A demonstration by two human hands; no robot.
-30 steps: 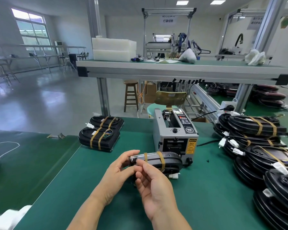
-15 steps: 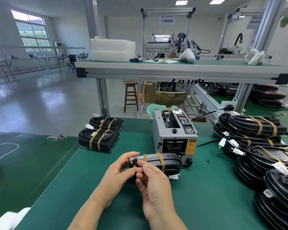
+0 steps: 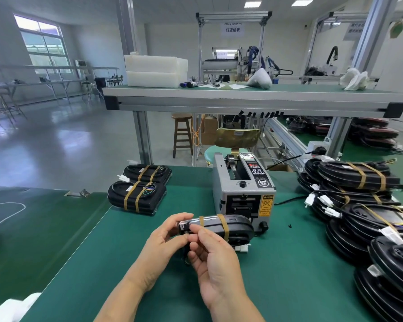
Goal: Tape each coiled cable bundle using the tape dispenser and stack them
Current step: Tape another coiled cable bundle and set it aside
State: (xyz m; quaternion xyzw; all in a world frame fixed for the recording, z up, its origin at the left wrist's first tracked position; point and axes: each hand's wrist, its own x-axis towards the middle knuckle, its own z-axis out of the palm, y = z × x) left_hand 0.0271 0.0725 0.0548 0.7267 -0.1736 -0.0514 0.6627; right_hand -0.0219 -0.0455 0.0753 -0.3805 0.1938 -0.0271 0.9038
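- Green matting covers the worktop [image 3: 289,287], and both hands meet over its middle, closer to the near edge.
- One black cable bundle [image 3: 236,231] sits between the hands and the tape dispenser [image 3: 242,194], just in front of the machine's outlet. Two tan tape bands wrap it.
- I cannot tell whether its far end rests on the matting or hangs just above it.
- The left hand [image 3: 163,242] grips the near end of the bundle, with fingers curled over the top and the thumb beneath.
- The right hand [image 3: 214,259] is right beside it, pinching that same end between thumb and forefinger, palm turned up.
- A white connector [image 3: 242,248] pokes out under the bundle's far end.
- The grey dispenser stands upright toward the far edge, with a yellow caution label on its front.
- Two taped bundles [image 3: 137,198] lie near the far left corner, one behind the other and touching.
- A large pile of black coils [image 3: 363,205] crowds the right edge, some with tan bands and several with white plugs sticking out.
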